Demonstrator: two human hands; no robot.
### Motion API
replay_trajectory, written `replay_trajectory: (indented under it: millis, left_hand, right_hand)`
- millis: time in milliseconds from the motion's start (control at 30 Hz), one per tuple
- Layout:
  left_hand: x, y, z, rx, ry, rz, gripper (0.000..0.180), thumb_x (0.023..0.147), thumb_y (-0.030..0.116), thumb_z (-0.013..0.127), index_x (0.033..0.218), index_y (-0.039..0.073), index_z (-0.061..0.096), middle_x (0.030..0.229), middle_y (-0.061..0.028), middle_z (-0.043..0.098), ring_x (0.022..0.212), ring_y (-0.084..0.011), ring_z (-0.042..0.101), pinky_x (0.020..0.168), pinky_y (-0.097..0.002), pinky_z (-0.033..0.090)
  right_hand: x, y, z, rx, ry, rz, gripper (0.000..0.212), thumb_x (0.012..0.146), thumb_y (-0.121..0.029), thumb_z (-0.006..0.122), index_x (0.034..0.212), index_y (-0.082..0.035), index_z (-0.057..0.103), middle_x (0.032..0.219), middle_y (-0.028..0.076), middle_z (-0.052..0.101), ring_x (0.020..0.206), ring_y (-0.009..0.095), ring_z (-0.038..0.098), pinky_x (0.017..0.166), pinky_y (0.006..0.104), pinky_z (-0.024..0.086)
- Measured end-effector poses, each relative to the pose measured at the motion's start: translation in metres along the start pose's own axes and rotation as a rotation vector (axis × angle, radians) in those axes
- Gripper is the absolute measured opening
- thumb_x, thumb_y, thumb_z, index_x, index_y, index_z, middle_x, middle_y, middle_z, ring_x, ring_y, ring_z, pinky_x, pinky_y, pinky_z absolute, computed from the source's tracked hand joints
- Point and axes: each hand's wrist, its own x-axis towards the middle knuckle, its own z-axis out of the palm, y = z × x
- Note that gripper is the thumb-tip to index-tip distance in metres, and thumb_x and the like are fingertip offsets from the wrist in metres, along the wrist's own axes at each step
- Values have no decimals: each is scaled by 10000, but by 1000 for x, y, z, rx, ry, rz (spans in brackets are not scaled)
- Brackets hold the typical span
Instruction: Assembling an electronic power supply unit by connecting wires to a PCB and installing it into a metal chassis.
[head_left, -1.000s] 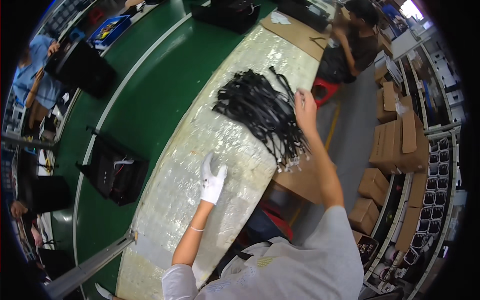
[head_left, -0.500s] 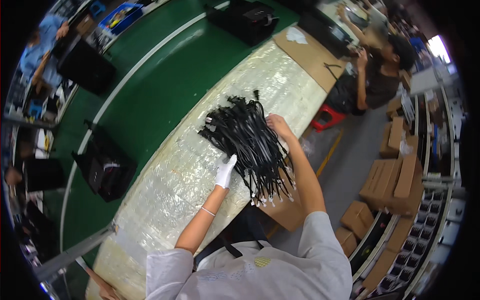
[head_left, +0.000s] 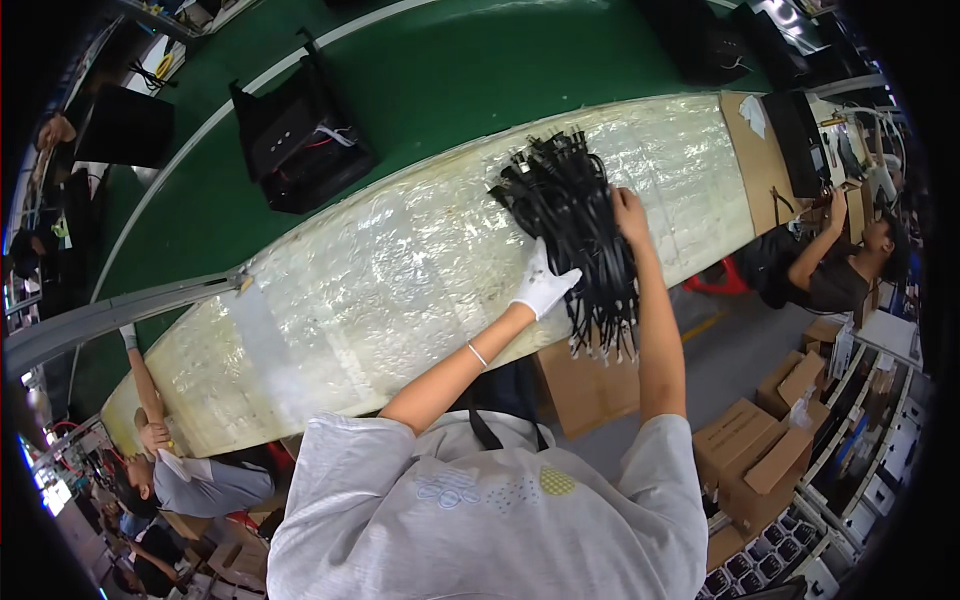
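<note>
A thick bundle of black cables [head_left: 575,220] lies across the bench, with black plugs at its far end and small white connectors hanging past the near edge. Against its left side rests my left hand [head_left: 543,284] in a white glove, fingers stretched out and thumb spread over the cables. My bare right hand [head_left: 628,216] is at the right side of the bundle, its bent fingers closed on the outer cables. The fingertips there are partly hidden.
The long bench [head_left: 400,250] has a shiny wrapped top. A metal arm [head_left: 130,305] crosses its left part. Cardboard [head_left: 750,165] covers the right end, where a person [head_left: 850,260] sits; another person [head_left: 205,485] works at the left. An open cardboard box [head_left: 585,385] stands below the near edge.
The view has swung round, bringing in more of the bench's left end. The bundle looks narrower and more gathered. My left thumb now spreads over the cables; both hands stay at its sides.
</note>
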Motion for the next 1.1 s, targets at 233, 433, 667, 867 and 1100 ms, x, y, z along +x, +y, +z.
replay_trajectory:
  millis: [233, 433, 667, 867, 1100]
  left_hand:
    - [-12, -47, -133, 525, 108, 464, 298, 891, 123, 469, 1135, 68, 630, 1187, -190, 605, 1134, -381, 545, 1025, -451, 412]
    - [45, -37, -170, 859, -76, 532, 471, 876, 48, 432, 1321, 146, 551, 1491, -139, 383, 1405, -314, 314, 1159, -456, 244]
    - [66, -61, -169, 1001, -273, 586, 590, 888, 58, 424, 1461, 197, 401, 1578, -100, 247, 1472, -274, 185, 1188, -438, 197]
    - [27, -85, -194, 551, -453, 687, 603, 857, 21, 458, 1451, 95, 387, 1538, -149, 313, 1418, -316, 303, 1178, -412, 234]
    - [-44, -78, -242, 459, -144, 409, 712, 832, 205, 613, 1467, 48, 333, 1534, -202, 288, 1405, -367, 289, 1181, -416, 225]
  right_hand:
    - [-141, -145, -37, -94, 432, -400, 93, 917, -26, 531, 882, 29, 597, 847, 197, 594, 755, 380, 565, 671, 432, 455]
    - [-218, -129, 99, -10, -20, -334, 330, 935, -114, 547, 1199, 85, 537, 1197, 283, 571, 1120, 427, 552, 986, 435, 431]
    - [-199, -121, 168, -197, 93, -132, 482, 979, -124, 411, 1364, 156, 337, 1428, 353, 343, 1366, 461, 304, 1157, 456, 240]
    - [-221, -147, 167, -130, 46, -155, 468, 972, -93, 414, 1370, 143, 348, 1431, 333, 361, 1360, 451, 324, 1152, 454, 256]
    - [-285, -97, 132, -44, 173, -32, 474, 954, -86, 462, 1362, 136, 366, 1415, 330, 387, 1340, 448, 359, 1130, 450, 280]
